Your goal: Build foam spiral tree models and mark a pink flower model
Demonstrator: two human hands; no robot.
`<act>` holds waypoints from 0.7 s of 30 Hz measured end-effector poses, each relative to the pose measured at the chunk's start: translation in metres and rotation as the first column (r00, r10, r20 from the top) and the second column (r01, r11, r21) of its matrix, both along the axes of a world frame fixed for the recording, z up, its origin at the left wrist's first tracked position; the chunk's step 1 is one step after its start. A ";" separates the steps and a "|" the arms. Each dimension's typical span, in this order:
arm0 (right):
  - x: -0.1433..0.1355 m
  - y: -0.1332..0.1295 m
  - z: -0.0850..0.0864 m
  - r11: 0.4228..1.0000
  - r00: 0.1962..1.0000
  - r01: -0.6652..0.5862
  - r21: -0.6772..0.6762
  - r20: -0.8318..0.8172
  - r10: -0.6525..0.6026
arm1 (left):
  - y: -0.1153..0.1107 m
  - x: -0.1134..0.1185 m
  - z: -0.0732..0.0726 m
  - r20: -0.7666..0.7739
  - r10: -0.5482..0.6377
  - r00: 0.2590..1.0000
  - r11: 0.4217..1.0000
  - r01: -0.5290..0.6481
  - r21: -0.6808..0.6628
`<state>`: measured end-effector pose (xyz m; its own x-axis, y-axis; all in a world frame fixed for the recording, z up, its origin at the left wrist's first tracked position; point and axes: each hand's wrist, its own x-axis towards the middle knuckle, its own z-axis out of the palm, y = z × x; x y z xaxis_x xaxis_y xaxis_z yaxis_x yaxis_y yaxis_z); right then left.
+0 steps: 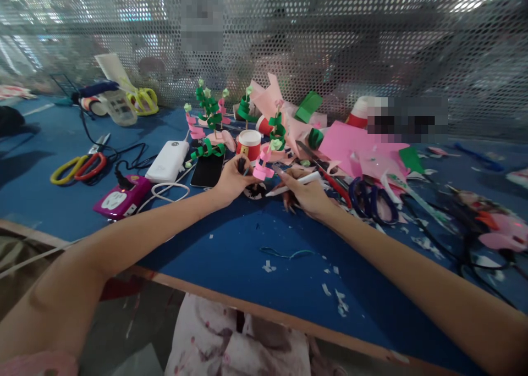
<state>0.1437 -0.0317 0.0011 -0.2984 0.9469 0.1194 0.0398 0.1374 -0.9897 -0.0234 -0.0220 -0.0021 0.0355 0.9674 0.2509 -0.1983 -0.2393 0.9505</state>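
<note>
My right hand (307, 194) is closed around a white marker (297, 184), its tip pointing left. Near that tip sits a small round base (256, 191), pale with dark patches on it. A pink paper spiral (263, 171) stands above it, topped by a light green star (275, 144). My left hand (233, 179) is at the base's left side, fingers pinched around a small black cap-like piece (241, 165). Whether those fingers also grip the base is hidden. Just behind is a red and white paper cup (249, 143).
Green and pink spiral paper trees (210, 112) stand at the back. Left lie a phone (207, 171), power bank (168, 161), purple socket block (122, 198) and red-yellow scissors (80, 167). Right are blue-handled scissors (373, 201), pink paper (358, 148) and scraps. A perforated metal screen (264, 40) rises behind.
</note>
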 end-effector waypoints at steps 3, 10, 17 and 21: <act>0.000 0.000 0.000 1.000 0.998 0.026 -0.001 -0.058 -0.026 | 0.000 0.000 0.000 0.022 0.005 1.000 1.000 -0.005 -0.006; 0.002 0.002 -0.003 1.000 1.000 0.026 0.014 -0.002 -0.026 | -0.001 0.001 0.001 0.035 0.013 0.999 1.000 -0.012 -0.015; 0.002 0.002 -0.003 0.998 0.998 0.057 0.024 -0.042 -0.056 | -0.001 0.001 0.001 0.037 0.017 0.999 1.000 -0.017 -0.016; 0.001 0.001 -0.003 1.000 0.999 0.020 -0.024 0.027 -0.020 | -0.001 0.002 0.002 0.038 0.021 0.999 0.999 -0.020 -0.031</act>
